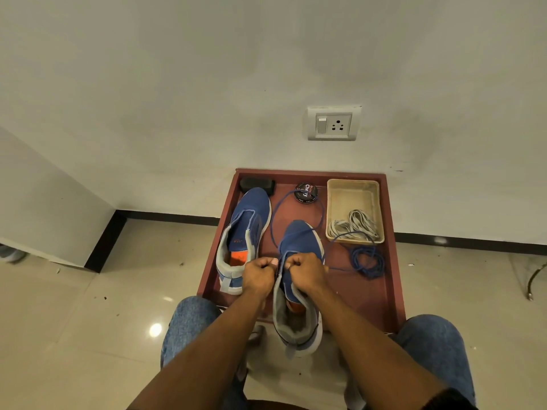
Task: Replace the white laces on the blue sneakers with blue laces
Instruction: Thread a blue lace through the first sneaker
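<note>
Two blue sneakers lie on a reddish-brown tray (393, 279). The left sneaker (245, 232) has no lace and lies flat. The right sneaker (299, 244) is tilted toward me, heel over the tray's near edge. My left hand (260, 273) and my right hand (305, 270) are curled at its eyelets, each pinching the blue lace (273, 220), which loops out past the toe. A second blue lace (367, 261) lies coiled to the right. The white laces (355, 226) sit in a beige basket (352, 196).
A black shoe-polish tin (306, 192) and a black brush (257, 184) stand at the tray's far edge. The tray sits against a white wall with a socket (333, 123). My knees in jeans flank the tray over a glossy tiled floor.
</note>
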